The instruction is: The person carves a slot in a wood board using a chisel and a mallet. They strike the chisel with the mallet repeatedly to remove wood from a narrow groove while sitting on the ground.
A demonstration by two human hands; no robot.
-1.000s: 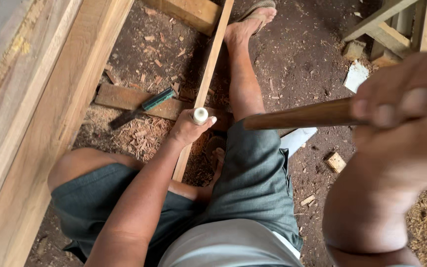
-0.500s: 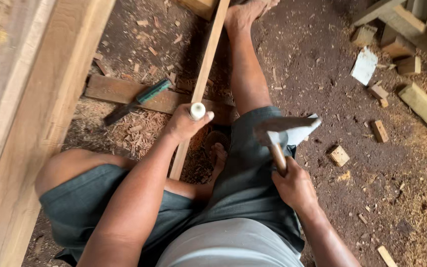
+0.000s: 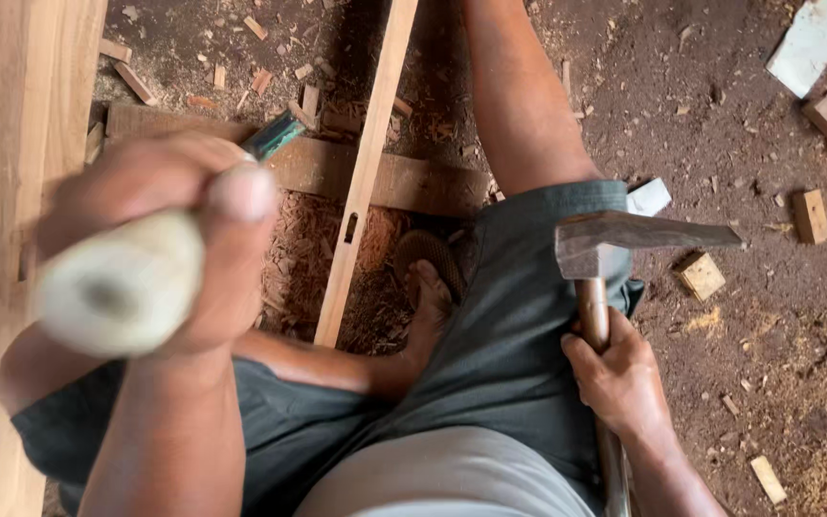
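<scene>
Our left hand point(image 3: 160, 249) is wrapped tight around a pale, rounded tool handle point(image 3: 117, 287), raised close to the camera and blurred; the thumb lies over the top of it and the butt end faces us; what tool it belongs to we cannot tell, since the working end is hidden behind the fist. Our right hand point(image 3: 619, 378) is closed around the wooden shaft of a hammer point(image 3: 624, 239), gripping low on it, so the steel head stands above the knuckles with its long tapered end pointing away to the right; the head hovers over the grey shorts point(image 3: 519, 325) on our right thigh. Between the two grips, below the left fist, a narrow wooden slat point(image 3: 366, 182) runs away from us across the dirt floor, with a small rectangular mortise point(image 3: 350, 228) cut in it; our bare foot point(image 3: 428, 306) rests just beside it. Beyond the left fist a green-handled tool point(image 3: 275, 134) lies on a flat board point(image 3: 413, 182) that crosses under the slat; to the right of the hammer head small wooden blocks point(image 3: 703, 276) lie scattered among shavings.
</scene>
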